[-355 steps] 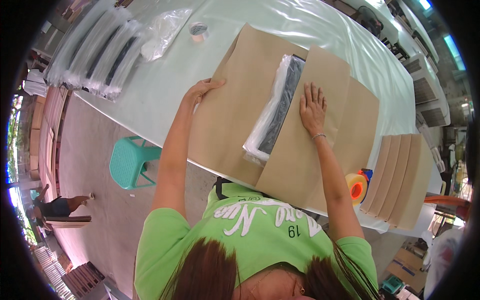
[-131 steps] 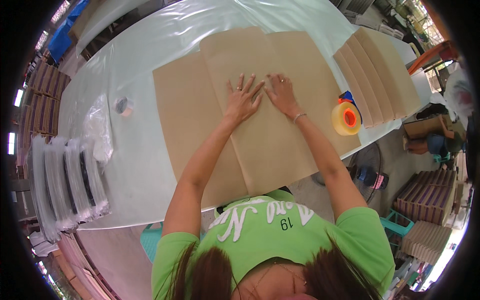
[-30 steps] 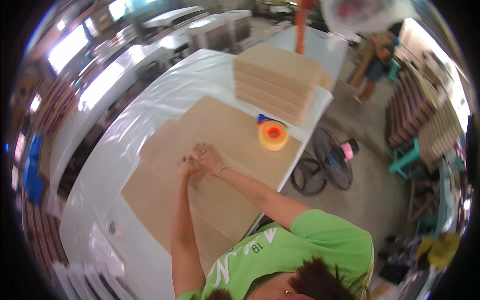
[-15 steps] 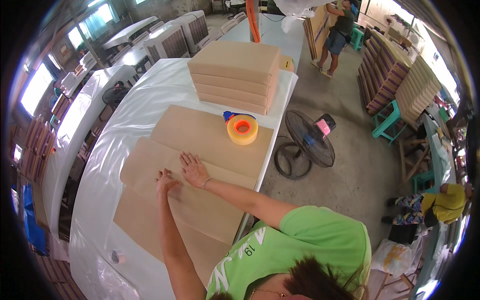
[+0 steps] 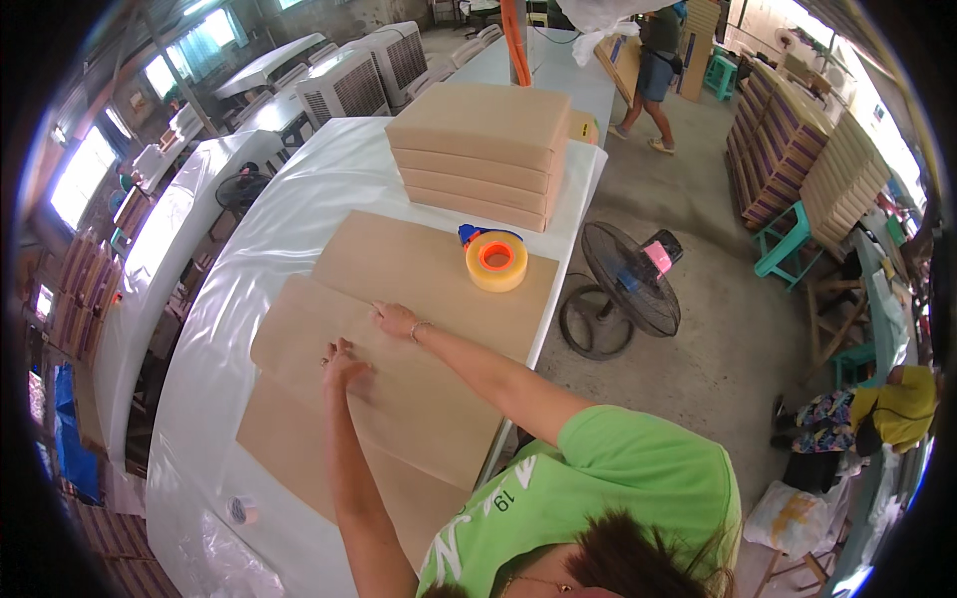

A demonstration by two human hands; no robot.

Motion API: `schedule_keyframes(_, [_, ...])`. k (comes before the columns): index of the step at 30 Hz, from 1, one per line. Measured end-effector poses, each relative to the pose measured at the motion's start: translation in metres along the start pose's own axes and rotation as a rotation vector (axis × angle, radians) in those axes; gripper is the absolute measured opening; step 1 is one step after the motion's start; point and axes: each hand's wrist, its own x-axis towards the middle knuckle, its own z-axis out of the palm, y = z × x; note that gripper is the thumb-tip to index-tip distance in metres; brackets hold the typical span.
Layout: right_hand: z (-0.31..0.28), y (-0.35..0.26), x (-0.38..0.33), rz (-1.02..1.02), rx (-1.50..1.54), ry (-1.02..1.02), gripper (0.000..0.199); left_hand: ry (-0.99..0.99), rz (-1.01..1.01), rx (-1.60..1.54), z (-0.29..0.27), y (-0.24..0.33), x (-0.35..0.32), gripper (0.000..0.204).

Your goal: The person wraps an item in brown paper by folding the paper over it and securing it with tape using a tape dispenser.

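Observation:
Brown kraft paper point(image 5: 329, 419) lies on the white-covered table point(image 5: 214, 329), with a folded flap point(image 5: 304, 324) across its middle. My right hand point(image 5: 397, 319) is closed at the flap's far edge, its fingertips bunched on the paper. Just left and nearer to me, my left hand point(image 5: 345, 364) rests on the flap with bent fingers and the thumb held apart. A roll of clear yellowish tape point(image 5: 508, 276) with an orange core and a blue dispenser part sits on the paper's far right. Beyond it stands a stack of brown paper-wrapped packages point(image 5: 477, 130).
A black floor fan point(image 5: 630, 279) stands right of the table. A small tape roll point(image 5: 240, 510) and clear plastic point(image 5: 229, 563) lie at the near left. A person point(image 5: 658, 75) with a flat carton is at the far right; another person in yellow point(image 5: 897, 409) is at the right edge.
My right hand has gone from lying flat with spread fingers to bunched fingers at the flap's edge. My left hand has barely moved. The far person now carries a carton.

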Motion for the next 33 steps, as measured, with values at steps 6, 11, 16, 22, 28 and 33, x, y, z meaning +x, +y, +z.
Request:
schedule_keyframes(6, [0.01,-0.015,-0.001,0.025,0.079,-0.166,0.05,0.013,0.05,0.125,0.002,-0.032,-0.002,0.081])
schedule_keyframes(11, [-0.002,0.015,-0.017,0.049,0.091,-0.049,0.05,-0.005,0.026,0.055,-0.002,0.004,-0.009,0.076])
schedule_keyframes(16, [-0.013,0.008,-0.055,-0.001,0.057,-0.131,0.052,0.051,0.01,0.077,0.005,-0.026,-0.006,0.074])
schedule_keyframes(22, [-0.033,0.031,-0.092,-0.001,0.051,-0.101,0.047,0.026,0.068,0.085,0.006,-0.015,0.0,0.074])
schedule_keyframes(28, [-0.045,0.035,-0.122,0.044,0.022,-0.128,0.048,0.014,0.034,0.048,0.003,-0.017,-0.004,0.075])
schedule_keyframes(33, [-0.051,0.037,-0.137,0.018,0.013,-0.113,0.048,0.052,0.028,0.062,0.006,-0.022,-0.002,0.074])
